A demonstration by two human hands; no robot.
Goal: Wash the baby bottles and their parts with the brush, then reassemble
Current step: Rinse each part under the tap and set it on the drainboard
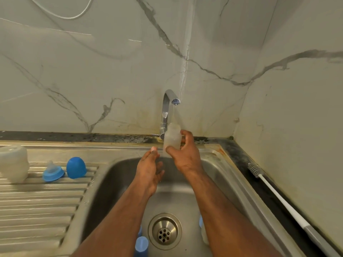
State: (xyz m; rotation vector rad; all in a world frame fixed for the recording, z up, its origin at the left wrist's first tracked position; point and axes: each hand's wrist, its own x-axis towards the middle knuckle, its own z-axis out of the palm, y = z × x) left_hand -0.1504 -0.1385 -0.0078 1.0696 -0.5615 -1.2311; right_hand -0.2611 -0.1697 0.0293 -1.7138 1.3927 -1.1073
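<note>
Right hand (182, 154) grips 1 clear plastic bottle (172, 135) upright, thumb in front near its base, fingers (186, 134) wrapped round the back. Bottle mouth sits directly under the tap (169, 108); a thin stream runs into it.

Left hand (151, 168) just below and left of the thumb, fingers loosely spread, palm turned inward, holding nothing; it looks wet.

Handling: bottle likely light, stiff-walled, getting heavier as it fills. Wet plastic will be slippery; best hold is round the mid-body, as now, not the threaded neck.

Brush (278, 198) lies on the counter, well right of the fingers. Blue cap (76, 167) and teat ring (52, 173) rest on the drainboard (37, 204), far left of the left fingers.
</note>
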